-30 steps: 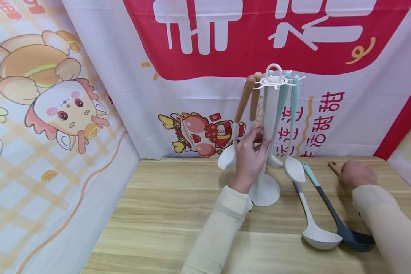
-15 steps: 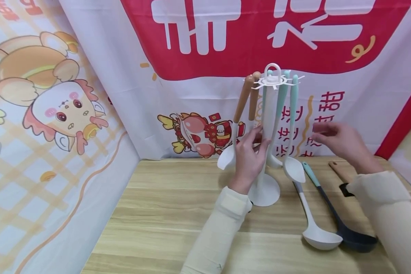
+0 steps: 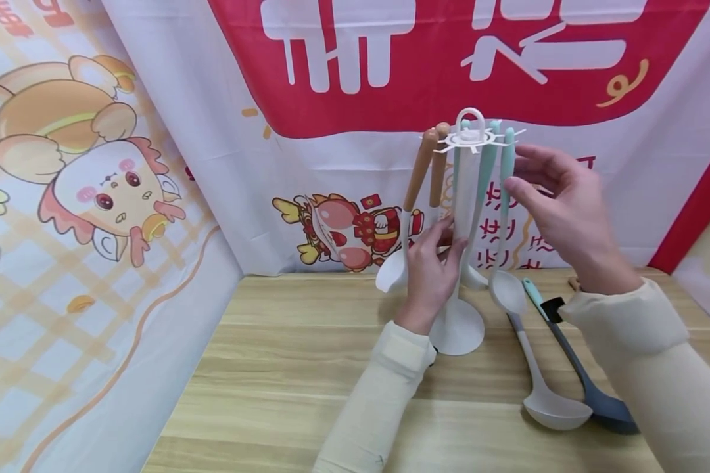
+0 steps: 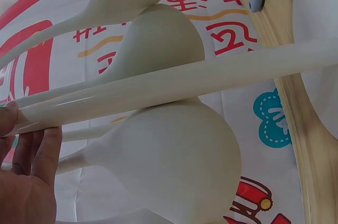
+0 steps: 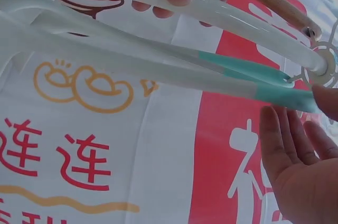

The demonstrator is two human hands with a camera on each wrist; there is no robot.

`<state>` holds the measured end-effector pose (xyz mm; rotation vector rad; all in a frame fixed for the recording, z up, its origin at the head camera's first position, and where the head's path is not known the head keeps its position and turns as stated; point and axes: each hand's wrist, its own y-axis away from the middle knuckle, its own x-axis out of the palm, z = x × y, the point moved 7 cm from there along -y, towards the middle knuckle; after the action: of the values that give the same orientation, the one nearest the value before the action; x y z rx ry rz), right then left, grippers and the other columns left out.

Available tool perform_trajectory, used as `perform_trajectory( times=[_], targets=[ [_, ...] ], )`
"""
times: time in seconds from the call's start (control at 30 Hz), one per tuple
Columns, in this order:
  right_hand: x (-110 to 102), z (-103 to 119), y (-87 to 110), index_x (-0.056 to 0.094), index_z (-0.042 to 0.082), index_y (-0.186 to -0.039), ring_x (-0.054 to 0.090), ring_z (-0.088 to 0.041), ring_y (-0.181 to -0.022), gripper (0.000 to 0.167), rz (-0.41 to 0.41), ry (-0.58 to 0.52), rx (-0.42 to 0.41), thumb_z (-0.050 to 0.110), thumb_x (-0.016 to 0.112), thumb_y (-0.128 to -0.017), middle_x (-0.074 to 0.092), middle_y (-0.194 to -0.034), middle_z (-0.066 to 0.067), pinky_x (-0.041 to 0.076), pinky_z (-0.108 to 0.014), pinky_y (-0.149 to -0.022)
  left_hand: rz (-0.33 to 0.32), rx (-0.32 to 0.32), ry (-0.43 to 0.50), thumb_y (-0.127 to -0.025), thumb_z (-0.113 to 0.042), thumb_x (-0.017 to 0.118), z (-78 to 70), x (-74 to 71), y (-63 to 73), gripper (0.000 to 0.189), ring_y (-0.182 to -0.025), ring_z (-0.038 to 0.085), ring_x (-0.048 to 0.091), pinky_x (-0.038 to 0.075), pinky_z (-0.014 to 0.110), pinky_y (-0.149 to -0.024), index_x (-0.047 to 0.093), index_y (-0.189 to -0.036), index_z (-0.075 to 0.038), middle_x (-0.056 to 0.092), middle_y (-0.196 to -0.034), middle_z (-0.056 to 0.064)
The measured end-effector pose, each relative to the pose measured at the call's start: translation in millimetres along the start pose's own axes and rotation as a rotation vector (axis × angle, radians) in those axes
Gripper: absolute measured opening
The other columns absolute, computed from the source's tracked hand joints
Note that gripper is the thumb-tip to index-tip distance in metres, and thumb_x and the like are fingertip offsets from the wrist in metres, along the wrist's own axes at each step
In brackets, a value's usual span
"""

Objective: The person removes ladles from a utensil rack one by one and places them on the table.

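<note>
A white utensil stand stands upright on the table, with several utensils hanging from its hooks. My left hand holds the stand's pole, thumb on one side and fingers on the other, as the left wrist view shows. My right hand is up at the mint handle of a hanging white spoon. In the right wrist view its thumb lies over the handle, and its extended fingers sit just beneath. Two wooden-handled utensils hang on the left side; other mint handles are partly behind the pole.
On the wooden table to the right lie a white ladle and a dark ladle with a mint handle end. A wooden handle tip shows beside my right arm. A printed cloth hangs behind.
My right hand has left the wooden-handled utensil on the table and risen leftward to the hanging spoon's mint handle. My left hand stays on the pole.
</note>
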<state>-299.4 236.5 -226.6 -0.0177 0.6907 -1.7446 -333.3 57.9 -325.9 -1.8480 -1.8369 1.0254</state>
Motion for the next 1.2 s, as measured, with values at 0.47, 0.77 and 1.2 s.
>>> perform_trajectory(
  times=[0.47, 0.77, 1.2],
  targets=[
    [7.3, -4.4, -5.0, 0.058, 0.023, -0.152, 0.065, -0.003, -0.116, 0.051, -0.023, 0.086, 0.013, 0.033, 0.068, -0.103, 0.066, -0.145, -0.008, 0.054, -0.006, -0.090, 0.001, 0.001, -0.008, -0.101, -0.012, 0.072, 1.5, -0.3, 0.0, 0.042, -0.110, 0.029, 0.077, 0.061, 0.018, -0.089, 0.061, -0.140, -0.001, 0.072, -0.123, 0.020],
    [8.1, 0.8, 1.6, 0.060, 0.019, -0.149, 0.063, 0.001, -0.107, 0.049, -0.084, 0.130, -0.042, 0.032, 0.069, -0.103, 0.068, -0.139, -0.012, 0.051, -0.004, -0.090, 0.004, -0.001, -0.004, -0.101, -0.014, 0.071, 0.8, 0.3, 0.9, 0.042, -0.109, 0.028, 0.077, 0.061, 0.018, -0.088, 0.062, -0.140, -0.003, 0.073, -0.121, 0.019],
    [11.9, 10.8, 16.9, 0.065, 0.015, -0.143, 0.064, 0.001, -0.100, 0.045, -0.172, 0.128, -0.110, 0.028, 0.073, -0.100, 0.072, -0.130, -0.012, 0.053, -0.004, -0.089, 0.004, -0.036, 0.021, -0.101, -0.015, 0.071, 1.1, -0.4, 2.2, 0.044, -0.107, 0.028, 0.076, 0.061, 0.019, -0.089, 0.061, -0.143, -0.004, 0.072, -0.119, 0.019]
  ],
)
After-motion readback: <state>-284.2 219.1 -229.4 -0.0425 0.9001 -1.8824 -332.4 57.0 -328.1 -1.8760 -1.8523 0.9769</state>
